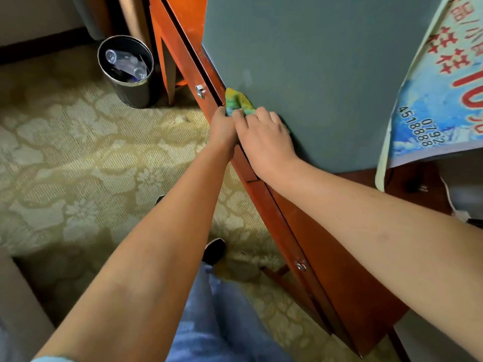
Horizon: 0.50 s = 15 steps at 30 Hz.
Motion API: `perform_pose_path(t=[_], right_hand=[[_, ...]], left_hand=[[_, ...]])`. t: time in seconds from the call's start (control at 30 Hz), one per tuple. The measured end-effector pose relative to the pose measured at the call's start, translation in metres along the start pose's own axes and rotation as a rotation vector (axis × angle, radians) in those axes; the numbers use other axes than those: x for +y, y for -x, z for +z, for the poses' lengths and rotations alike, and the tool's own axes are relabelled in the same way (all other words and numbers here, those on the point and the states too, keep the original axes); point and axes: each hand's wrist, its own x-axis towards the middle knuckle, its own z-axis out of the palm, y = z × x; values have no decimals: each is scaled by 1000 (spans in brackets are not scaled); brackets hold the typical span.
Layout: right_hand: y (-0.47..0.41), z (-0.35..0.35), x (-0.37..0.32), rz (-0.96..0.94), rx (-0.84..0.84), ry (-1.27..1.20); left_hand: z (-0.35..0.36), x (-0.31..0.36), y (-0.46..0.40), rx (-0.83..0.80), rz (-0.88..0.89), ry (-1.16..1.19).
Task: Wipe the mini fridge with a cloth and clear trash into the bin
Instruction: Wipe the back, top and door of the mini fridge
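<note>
The grey mini fridge [313, 74] stands on a red-brown wooden desk [339, 244] at the upper right. A yellow, green and blue cloth [238, 101] lies against the fridge's lower left corner. My right hand [261, 137] presses the cloth onto the grey surface, fingers bent over it. My left hand [222, 124] pinches the cloth's near edge right beside the desk's edge. A round dark metal bin [130, 87] stands on the floor at the upper left, with clear plastic bottles [125, 64] inside it.
A printed poster [439, 87] with red characters and phone digits hangs over the fridge's right side. Patterned beige carpet [78, 152] covers the floor. Desk drawers carry metal knobs [200, 90]. A white cable [449, 199] lies at the right. My shoe [214, 250] is below.
</note>
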Motion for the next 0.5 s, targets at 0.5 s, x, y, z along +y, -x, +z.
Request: perform_pose_path(t=[0.5], right_hand=[[84,11,7,-16,-225,16]], left_hand=[[31,-75,66,-130,-130,-30]])
